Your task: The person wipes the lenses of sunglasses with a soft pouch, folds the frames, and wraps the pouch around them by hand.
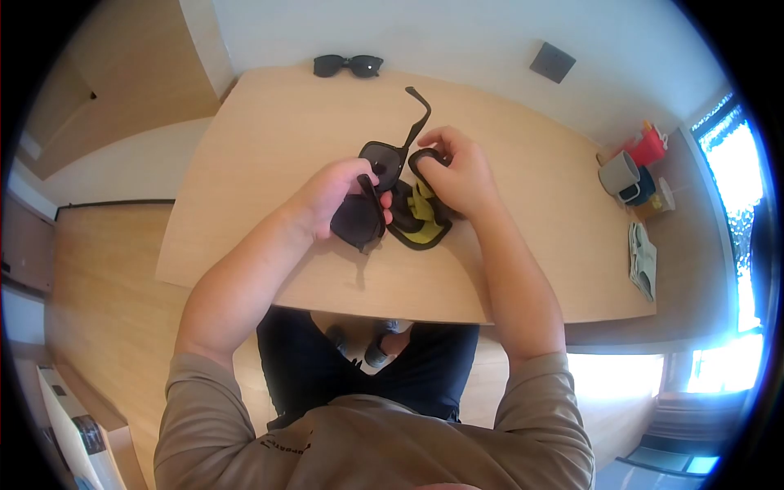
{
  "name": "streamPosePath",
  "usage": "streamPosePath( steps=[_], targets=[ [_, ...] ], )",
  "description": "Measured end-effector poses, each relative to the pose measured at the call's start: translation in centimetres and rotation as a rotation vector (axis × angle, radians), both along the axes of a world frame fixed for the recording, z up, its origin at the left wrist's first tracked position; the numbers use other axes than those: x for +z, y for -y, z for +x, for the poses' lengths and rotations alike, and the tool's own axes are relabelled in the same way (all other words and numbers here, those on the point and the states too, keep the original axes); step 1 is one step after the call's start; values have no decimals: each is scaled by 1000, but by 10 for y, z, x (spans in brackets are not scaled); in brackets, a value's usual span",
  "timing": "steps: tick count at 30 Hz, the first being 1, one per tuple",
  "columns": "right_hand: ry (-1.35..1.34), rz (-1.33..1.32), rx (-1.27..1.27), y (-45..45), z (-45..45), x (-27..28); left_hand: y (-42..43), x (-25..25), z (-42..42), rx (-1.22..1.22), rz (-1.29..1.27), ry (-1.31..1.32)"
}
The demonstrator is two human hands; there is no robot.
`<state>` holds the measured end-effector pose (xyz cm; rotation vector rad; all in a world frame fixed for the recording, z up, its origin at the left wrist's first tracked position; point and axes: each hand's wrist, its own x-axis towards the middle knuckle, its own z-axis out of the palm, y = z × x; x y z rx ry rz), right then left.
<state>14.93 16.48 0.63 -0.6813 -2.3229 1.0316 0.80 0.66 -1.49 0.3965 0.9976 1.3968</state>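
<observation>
A pair of black sunglasses [357,220] is in my left hand [336,186], held by the middle with fingers closed round it. One temple arm sticks up and away toward the back of the table. My right hand [459,175] pinches the dark rim of a black glasses case [445,224], whose yellow-green lining shows. The case lies open on the table just right of the sunglasses. Part of it is hidden under my right hand.
A second pair of sunglasses [348,66] stands at the table's [261,163] back edge by the wall. On the right are a grey mug [619,173], a red container [649,145] and a folded cloth or packet [643,260]. A dark square plate [553,62] is on the wall.
</observation>
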Motion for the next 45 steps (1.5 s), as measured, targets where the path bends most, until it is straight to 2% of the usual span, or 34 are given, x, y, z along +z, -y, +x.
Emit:
streamPosePath(
  steps=[3,6,10,13,16,18,20,22,26,33,36,39,42,45],
  targets=[
    [119,-47,-21,-1,3,9,0,1,-2,-3,-15,10],
    [121,18,-71,-14,6,1,2,3,-3,11,-37,-2],
    [-848,359,-485,-53,17,16,1,9,-1,103,-24,59],
    [-1040,433,-444,-67,30,23,-2,-4,-11,42,33,31],
    [-902,391,-255,-30,28,27,-5,-14,-18,2,60,56],
    [-774,618,-34,-7,35,37,-3,-10,-18,19,65,66],
    [-782,363,143,4,32,30,-2,-9,-16,26,95,76],
    [-777,-157,199,14,19,19,0,-3,-11,24,148,89],
    [-432,-258,107,15,-8,-12,1,1,-9,-34,173,38],
    [-311,221,-76,16,-14,-10,2,5,4,-23,191,-38],
    [-276,408,44,3,-11,-11,2,3,3,-42,190,-62],
    [-412,539,52,0,-15,-10,2,2,3,-17,149,-99],
    [-320,614,-148,11,-11,-1,2,2,4,15,107,-86],
    [-336,824,-83,11,-15,-7,-1,-1,2,14,83,-47]
  ],
)
